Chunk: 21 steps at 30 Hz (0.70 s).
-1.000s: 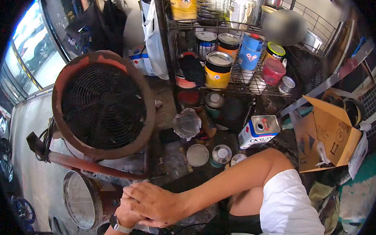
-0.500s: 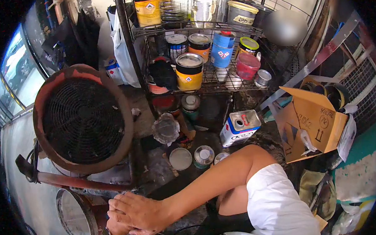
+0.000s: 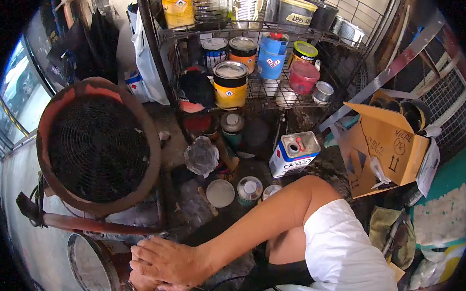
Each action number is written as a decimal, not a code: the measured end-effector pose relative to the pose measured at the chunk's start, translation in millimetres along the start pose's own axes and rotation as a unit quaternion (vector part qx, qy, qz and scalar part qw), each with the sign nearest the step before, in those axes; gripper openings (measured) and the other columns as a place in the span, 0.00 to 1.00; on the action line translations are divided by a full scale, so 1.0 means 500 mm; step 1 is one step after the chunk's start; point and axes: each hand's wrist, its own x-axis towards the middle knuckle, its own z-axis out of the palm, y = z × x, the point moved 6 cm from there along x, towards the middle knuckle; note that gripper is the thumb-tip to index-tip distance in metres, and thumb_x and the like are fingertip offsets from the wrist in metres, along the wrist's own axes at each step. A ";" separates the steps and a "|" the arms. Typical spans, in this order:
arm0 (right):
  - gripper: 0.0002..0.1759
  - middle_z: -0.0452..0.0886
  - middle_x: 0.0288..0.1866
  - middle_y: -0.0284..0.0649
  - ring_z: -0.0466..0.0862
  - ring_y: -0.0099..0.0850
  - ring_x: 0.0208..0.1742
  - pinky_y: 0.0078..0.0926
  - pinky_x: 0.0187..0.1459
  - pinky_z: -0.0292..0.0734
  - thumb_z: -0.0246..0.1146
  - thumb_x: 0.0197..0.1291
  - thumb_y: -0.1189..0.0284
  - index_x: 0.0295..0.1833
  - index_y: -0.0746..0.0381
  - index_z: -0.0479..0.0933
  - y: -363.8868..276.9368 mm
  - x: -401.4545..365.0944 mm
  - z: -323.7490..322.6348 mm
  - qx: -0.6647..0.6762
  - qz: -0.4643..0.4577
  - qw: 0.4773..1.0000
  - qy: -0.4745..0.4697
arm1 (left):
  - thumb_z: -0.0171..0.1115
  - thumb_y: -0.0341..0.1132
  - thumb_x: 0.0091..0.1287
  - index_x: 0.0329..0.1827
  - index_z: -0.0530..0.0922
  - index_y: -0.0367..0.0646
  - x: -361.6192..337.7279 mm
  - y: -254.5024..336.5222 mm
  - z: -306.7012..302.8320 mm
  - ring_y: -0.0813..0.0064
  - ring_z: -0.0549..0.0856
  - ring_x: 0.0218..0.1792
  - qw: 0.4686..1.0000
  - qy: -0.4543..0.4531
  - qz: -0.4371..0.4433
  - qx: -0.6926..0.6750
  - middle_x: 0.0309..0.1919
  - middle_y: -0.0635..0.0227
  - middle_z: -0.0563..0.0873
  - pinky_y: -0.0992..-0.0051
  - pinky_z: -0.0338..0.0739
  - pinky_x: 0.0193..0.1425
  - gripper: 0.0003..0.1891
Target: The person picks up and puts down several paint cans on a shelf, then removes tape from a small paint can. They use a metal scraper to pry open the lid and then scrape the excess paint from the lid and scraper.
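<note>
My right hand [image 3: 173,263] is closed over my left hand [image 3: 143,283], low in the view and left of the middle. Its fingers wrap across the back of the left one, and the arm reaches in from the right out of a white sleeve. A watch [image 3: 130,289] sits on the left wrist; the left fingers are mostly hidden under the right. Nearest to the hands is a large open metal bucket [image 3: 95,264], just to their left. Beyond the forearm stand a white and blue rectangular solvent can [image 3: 293,157] and several round paint tins, one being a lidded tin [image 3: 250,190].
A big round fan [image 3: 100,145] on a red frame bar [image 3: 99,224] stands at left. Wire shelves [image 3: 276,98] at the back hold several paint cans, including a yellow and black can [image 3: 230,85]. An open cardboard box [image 3: 381,147] with tins is at right.
The view has shifted slightly, so most things appear a little further left. My hands stay clasped in the same place. Cans now show on the upper right shelf where a blurred patch was.
</note>
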 end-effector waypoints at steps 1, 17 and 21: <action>0.47 0.66 0.70 0.65 0.71 0.61 0.69 0.58 0.70 0.66 0.76 0.50 0.62 0.72 0.69 0.63 -0.001 0.000 0.000 0.004 0.002 1.000 -0.001 | 0.74 0.39 0.50 0.52 0.85 0.46 -0.001 -0.002 0.000 0.49 0.82 0.52 1.000 0.000 -0.001 0.000 0.51 0.60 0.85 0.52 0.78 0.48 0.24; 0.48 0.68 0.71 0.64 0.73 0.59 0.69 0.57 0.69 0.67 0.75 0.46 0.58 0.71 0.66 0.66 -0.018 -0.010 0.003 -0.015 0.022 1.000 0.012 | 0.71 0.40 0.53 0.51 0.86 0.46 -0.046 0.003 0.002 0.48 0.80 0.54 0.997 -0.020 -0.064 -0.047 0.54 0.61 0.84 0.52 0.77 0.50 0.21; 0.45 0.64 0.72 0.68 0.68 0.61 0.72 0.57 0.66 0.66 0.75 0.46 0.60 0.68 0.67 0.66 -0.071 -0.036 -0.020 -0.006 0.029 1.000 0.004 | 0.71 0.39 0.55 0.51 0.85 0.44 -0.028 0.065 -0.007 0.51 0.82 0.52 0.997 -0.080 0.003 -0.011 0.52 0.60 0.84 0.54 0.79 0.49 0.20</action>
